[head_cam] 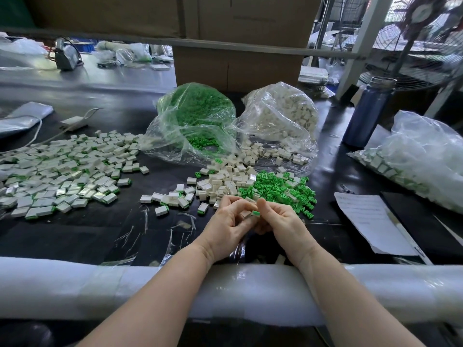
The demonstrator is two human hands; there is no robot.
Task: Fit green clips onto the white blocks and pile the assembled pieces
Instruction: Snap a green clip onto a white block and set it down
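Note:
My left hand pinches a small white block above the near middle of the black table. My right hand pinches a green clip against the block's right end. Behind the hands lie a heap of loose white blocks and a heap of loose green clips. A wide pile of assembled pieces spreads over the left of the table, and a few more assembled pieces lie just left of the hands.
An open bag of green clips and an open bag of white blocks stand at the back. A blue bottle, another filled bag and a paper sheet are on the right. A padded white rail runs along the near edge.

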